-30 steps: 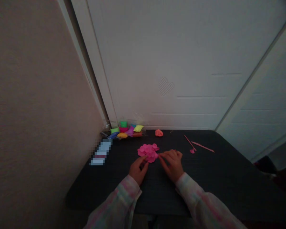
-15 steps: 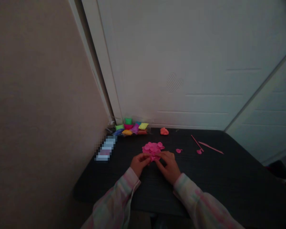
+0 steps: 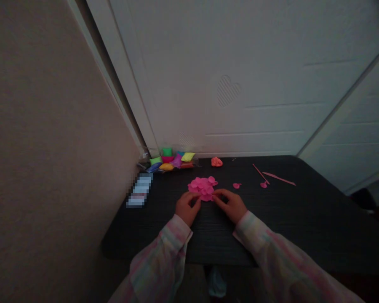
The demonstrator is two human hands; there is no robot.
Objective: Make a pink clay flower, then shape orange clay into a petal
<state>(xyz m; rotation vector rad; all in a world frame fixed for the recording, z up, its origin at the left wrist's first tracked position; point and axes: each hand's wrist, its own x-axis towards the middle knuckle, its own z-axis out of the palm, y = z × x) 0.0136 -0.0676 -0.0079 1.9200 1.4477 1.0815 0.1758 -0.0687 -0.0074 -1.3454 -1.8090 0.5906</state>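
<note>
A pink modelling-clay piece (image 3: 202,185) made of several overlapping flat rounds lies on the dark table in front of me. At its near left edge is my left hand (image 3: 188,208), thumb and forefinger closed on the clay's rim. My right hand (image 3: 232,205) pinches the near right edge in the same way. The fingertips cover small parts of the rim. To the right of the clay lies a small loose pink clay round (image 3: 236,185), and farther right another pink round (image 3: 263,184) touches the end of a thin pink stick (image 3: 260,173).
A pink flat clay tool (image 3: 279,179) lies at the right. Along the back stand colourful clay packets (image 3: 167,166) in clear plastic and an orange clay lump (image 3: 216,162). A blurred-out rectangular thing (image 3: 140,190) rests at the left. A white panel (image 3: 183,84) rises behind the table (image 3: 287,227).
My hands have drawn apart a little, my right hand shifting rightward, and more of the clay's near edge shows. The camera view has tilted slightly downward.
</note>
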